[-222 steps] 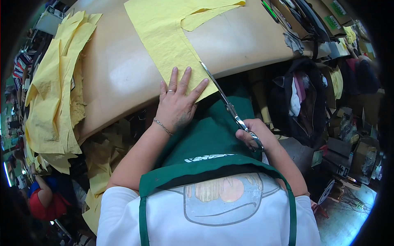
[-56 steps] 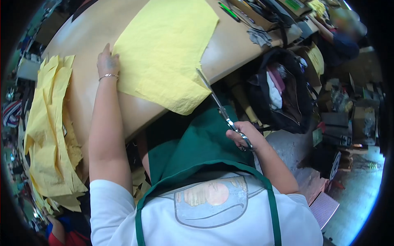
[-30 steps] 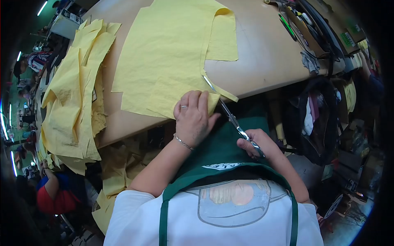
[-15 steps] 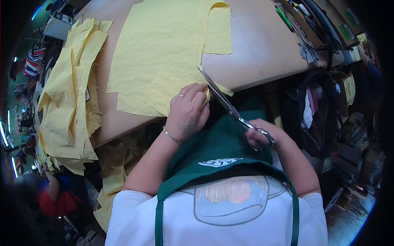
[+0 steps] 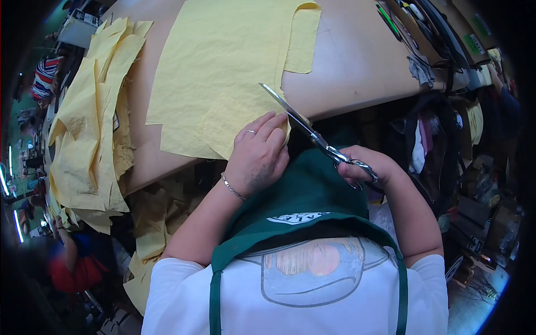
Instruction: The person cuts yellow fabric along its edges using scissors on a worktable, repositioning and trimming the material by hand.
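Observation:
A large yellow sheet (image 5: 223, 61), which looks like cloth, lies on the table, with a smaller yellow piece overlapping its near right corner. My left hand (image 5: 259, 148), wearing a ring and a bracelet, pinches that corner at the table's front edge. Through the handles of metal scissors (image 5: 312, 134) go the fingers of my right hand (image 5: 363, 164). The blades look nearly closed and point up and left, lying over the sheet just beyond my left fingertips. A narrow flap (image 5: 303, 47) at the sheet's right side is folded back.
More yellow pieces (image 5: 92, 123) are heaped at the table's left edge, with scraps (image 5: 151, 223) hanging below. Pens (image 5: 389, 22) and a grey rag (image 5: 421, 71) lie at the right edge of the table (image 5: 352, 72). A dark bag (image 5: 430, 145) hangs below. Another person's arm (image 5: 68, 248) shows lower left.
The scissors' tip has moved up and left over the sheet. A small yellow strip that stuck out right of the blades is no longer visible. My left hand has shifted slightly right.

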`<state>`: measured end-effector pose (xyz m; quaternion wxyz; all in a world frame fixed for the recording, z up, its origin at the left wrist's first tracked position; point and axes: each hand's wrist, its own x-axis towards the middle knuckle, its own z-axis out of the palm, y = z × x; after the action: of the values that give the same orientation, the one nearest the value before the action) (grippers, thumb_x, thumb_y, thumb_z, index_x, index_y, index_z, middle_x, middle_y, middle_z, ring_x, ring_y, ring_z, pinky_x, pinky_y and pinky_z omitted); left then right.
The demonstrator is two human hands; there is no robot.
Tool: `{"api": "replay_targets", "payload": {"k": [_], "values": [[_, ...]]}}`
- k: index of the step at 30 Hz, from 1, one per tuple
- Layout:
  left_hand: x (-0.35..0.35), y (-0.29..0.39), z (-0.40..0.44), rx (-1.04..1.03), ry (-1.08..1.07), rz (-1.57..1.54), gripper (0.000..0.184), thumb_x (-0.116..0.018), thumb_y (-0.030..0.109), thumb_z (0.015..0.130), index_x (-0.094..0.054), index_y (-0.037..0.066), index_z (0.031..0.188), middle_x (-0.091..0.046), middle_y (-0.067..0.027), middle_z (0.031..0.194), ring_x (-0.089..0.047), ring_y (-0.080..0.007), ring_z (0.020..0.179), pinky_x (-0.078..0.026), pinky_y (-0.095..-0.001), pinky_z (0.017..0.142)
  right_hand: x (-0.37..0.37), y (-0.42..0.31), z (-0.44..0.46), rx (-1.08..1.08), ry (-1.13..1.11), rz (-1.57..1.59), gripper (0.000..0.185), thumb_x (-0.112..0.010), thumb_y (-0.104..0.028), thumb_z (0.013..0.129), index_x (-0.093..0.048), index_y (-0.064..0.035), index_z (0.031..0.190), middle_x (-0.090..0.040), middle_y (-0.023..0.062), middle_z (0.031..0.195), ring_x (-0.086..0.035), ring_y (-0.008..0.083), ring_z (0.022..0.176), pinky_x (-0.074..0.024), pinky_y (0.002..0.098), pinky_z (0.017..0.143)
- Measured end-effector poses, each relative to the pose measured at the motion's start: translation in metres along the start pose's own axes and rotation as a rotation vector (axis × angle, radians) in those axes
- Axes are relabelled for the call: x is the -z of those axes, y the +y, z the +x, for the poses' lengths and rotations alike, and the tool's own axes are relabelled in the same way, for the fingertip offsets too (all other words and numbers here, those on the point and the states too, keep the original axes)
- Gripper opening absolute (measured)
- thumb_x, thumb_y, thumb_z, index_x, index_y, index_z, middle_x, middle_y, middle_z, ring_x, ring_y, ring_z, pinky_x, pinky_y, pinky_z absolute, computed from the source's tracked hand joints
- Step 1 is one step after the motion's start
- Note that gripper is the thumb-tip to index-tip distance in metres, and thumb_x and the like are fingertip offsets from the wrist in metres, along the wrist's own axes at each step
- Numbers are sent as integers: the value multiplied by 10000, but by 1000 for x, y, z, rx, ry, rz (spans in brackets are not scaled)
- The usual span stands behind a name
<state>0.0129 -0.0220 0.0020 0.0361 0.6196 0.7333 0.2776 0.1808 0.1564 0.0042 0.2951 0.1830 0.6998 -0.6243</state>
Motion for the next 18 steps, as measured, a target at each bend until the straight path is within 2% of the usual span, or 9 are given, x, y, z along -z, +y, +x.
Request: {"api": "replay_targets", "payload": {"k": [11,18], "values": [[-1,3,0,-5,12,12,194,-567,36,657,-481,-20,822,-523,-175,1058,-499,-334,1000,-423,-386,803,7,-4,-1,-49,-5,-88,738,-499,-763,569,-496,-40,715,-499,38,539,-533,133,509,-427,248,478],[-1,5,0,1,1,3,199,-556,40,668,-475,-21,838,-517,-181,1069,-495,-343,1005,-423,-390,796,5,-3,-2,-53,69,-76,736,-513,-765,549,-498,-43,691,-486,35,518,-516,125,487,-411,240,461]]}}
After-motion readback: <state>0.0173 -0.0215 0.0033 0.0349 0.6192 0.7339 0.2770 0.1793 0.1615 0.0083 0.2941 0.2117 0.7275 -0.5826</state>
